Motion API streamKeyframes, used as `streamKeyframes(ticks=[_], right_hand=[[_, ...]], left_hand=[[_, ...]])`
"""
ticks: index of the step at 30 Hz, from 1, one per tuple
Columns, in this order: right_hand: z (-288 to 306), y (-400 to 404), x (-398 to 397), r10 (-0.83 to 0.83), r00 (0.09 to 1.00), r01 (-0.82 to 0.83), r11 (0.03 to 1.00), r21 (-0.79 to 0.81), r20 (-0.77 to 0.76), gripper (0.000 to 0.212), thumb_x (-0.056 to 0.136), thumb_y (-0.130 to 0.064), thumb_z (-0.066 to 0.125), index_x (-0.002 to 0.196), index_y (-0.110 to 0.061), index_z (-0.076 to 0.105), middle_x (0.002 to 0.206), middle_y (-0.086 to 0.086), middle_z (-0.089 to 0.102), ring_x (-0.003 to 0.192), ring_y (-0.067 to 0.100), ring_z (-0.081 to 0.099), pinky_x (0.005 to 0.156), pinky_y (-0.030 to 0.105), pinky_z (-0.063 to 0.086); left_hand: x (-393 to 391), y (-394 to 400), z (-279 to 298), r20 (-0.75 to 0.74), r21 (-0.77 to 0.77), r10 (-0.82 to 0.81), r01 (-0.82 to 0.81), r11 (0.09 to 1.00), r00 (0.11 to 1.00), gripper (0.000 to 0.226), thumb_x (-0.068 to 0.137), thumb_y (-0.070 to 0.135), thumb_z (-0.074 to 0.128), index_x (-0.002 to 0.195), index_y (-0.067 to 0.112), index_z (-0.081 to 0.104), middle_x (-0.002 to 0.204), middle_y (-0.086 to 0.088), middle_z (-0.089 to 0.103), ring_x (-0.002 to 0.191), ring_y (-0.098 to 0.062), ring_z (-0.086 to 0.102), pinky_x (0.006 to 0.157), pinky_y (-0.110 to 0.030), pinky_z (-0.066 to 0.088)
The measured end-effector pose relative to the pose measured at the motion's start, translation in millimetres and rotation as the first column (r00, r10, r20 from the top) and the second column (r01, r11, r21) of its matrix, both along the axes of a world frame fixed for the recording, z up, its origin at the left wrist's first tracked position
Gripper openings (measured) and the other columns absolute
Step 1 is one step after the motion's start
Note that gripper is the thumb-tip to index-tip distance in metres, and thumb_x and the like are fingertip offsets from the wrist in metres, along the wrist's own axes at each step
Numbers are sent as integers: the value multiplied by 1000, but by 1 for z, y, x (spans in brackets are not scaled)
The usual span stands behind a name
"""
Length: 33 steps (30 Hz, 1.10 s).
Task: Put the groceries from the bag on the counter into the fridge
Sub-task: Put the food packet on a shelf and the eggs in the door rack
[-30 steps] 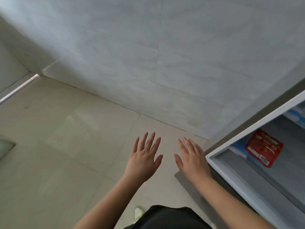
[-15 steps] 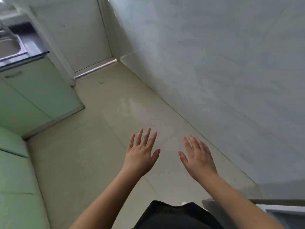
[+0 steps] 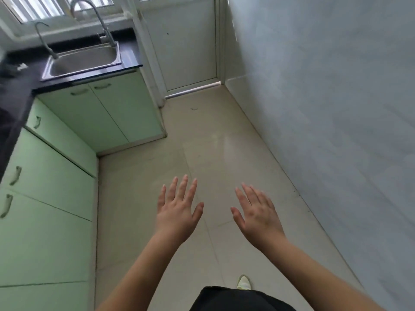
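Two bare hands reach forward over a pale beige tiled floor (image 3: 224,153), backs up, neither touching anything; the left hand (image 3: 177,212) has its fingers straight and fanned apart, holding nothing; the right hand (image 3: 258,214), just beside it with a gap of floor between the thumbs, has its fingers straight and closer together, also holding nothing; both forearms run back toward the lower edge of the view, where a black garment (image 3: 235,298) and the tip of a pale shoe (image 3: 243,282) show between them. To the left of the left hand stands a row of pale green cabinet doors with curved handles (image 3: 49,221), turning a corner further ahead; above them runs a black polished surface (image 3: 15,104), well ahead and left of the hands, blurred at its near end; the grocery bag cannot be made out on it, and the fridge is out of view. Set into the surface far ahead of the left hand is a stainless steel sink (image 3: 83,61) with a tall curved tap (image 3: 94,16) under a window. Straight ahead beyond both hands is a white door (image 3: 186,46); to the right of the right hand rises a grey-white tiled wall (image 3: 336,97).
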State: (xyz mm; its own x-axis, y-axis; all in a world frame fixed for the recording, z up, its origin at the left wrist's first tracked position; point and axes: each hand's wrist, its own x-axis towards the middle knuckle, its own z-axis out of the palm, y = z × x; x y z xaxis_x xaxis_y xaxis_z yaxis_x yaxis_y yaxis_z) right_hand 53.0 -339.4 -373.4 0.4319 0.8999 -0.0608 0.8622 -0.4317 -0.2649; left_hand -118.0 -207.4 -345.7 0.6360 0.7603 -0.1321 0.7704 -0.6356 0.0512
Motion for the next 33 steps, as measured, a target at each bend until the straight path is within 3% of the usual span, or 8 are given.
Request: streamKeyframes(ticks=[6,9,11,15,24,28,33], right_hand=[[13,50,-11,184,983,-184,982,46,6,61,96,-49,25,146,-17,40,150,7,42,137,27,40,113,44,28],[16,78,-27,281,960,-281,959,40,3,63,97,-51,21,149,-18,33,155,7,35,142,26,33,116,42,20],[17,97,-42,347,938,-347,937,35,7,64,96,-52,18,151,-19,29,157,6,31,145,25,28,117,40,14],[17,138,-78,447,894,-447,894,29,18,65,96,-53,18,151,-20,27,158,5,29,146,24,25,119,37,8],[35,247,-183,596,797,-601,799,27,94,72,91,-59,3,154,-25,13,162,0,15,149,19,8,120,36,-1],[42,285,-223,636,764,-642,766,36,110,73,91,-60,1,154,-25,13,162,-1,14,150,19,6,120,37,-1],[46,326,-256,689,710,-699,715,26,144,69,95,-59,8,154,-24,13,162,-1,16,149,18,7,121,36,0]], left_hand=[[-25,8,8,38,42,162,-163,986,986,75,86,64,-2,156,35,0,166,6,0,153,-20,-7,115,-36,-20],[-51,16,9,47,17,260,-261,965,964,78,81,65,-9,154,38,-11,161,11,-21,148,-17,-25,113,-33,-23],[-70,23,9,54,27,312,-313,949,949,78,81,65,-10,153,37,-15,162,10,-23,145,-13,-30,114,-32,-24],[-114,43,12,72,40,409,-412,910,910,77,83,64,-7,155,35,-9,165,8,-11,149,-13,-22,117,-35,-19],[-238,116,26,74,-13,557,-557,830,828,87,76,68,-12,156,33,-6,166,6,-9,151,-15,-18,118,-37,-14],[-279,138,32,74,-16,589,-590,807,804,77,89,68,0,157,32,-4,166,5,-9,151,-15,-17,119,-37,-13],[-312,162,35,111,28,636,-642,766,764,85,80,66,-12,157,32,-2,167,4,-4,152,-17,-14,119,-37,-13]])
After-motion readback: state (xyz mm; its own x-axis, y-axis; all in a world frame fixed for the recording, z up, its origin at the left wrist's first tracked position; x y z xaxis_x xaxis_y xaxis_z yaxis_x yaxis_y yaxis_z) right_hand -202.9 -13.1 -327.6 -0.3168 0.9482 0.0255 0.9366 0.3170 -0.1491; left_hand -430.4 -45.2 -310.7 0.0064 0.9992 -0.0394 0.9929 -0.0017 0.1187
